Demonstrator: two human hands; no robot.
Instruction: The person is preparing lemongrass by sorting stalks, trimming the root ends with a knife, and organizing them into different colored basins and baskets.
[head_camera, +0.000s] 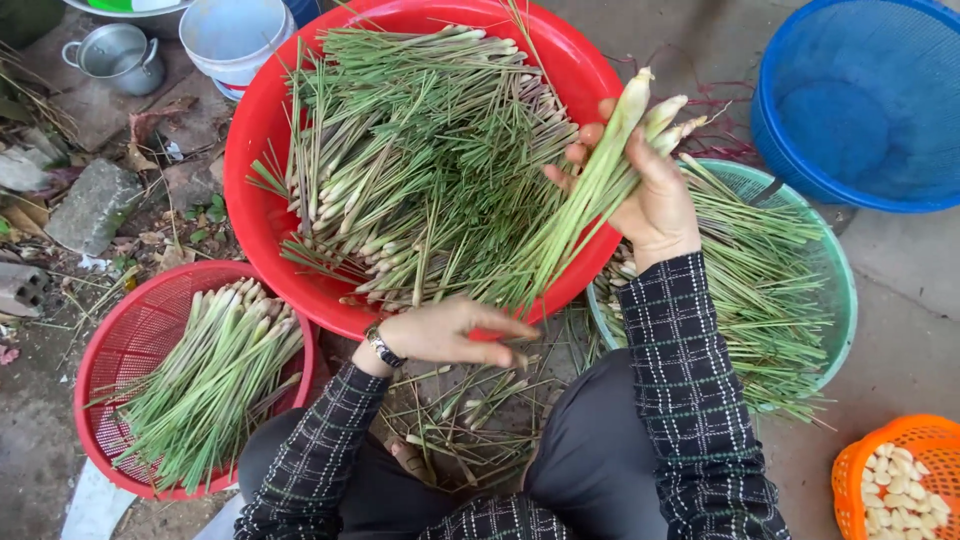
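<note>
dark checked sleeves and black-trousered knees fill the bottom of the view. right hand (655, 205) is closed around a bunch of lemongrass stalks (590, 195), pale ends up, leafy ends slanting down over the rim of a big red basin (262, 215) heaped with more stalks. left hand (450, 330), wearing a wristwatch (384, 347), hovers loosely open, fingers spread, just below the bunch's leafy tips. a red mesh basket (115, 350) at left holds trimmed stalks; a green basket (845, 290) at right holds cuttings. a blue basket (865, 100) sits top right, an orange basket (905, 440) of garlic cloves bottom right.
</note>
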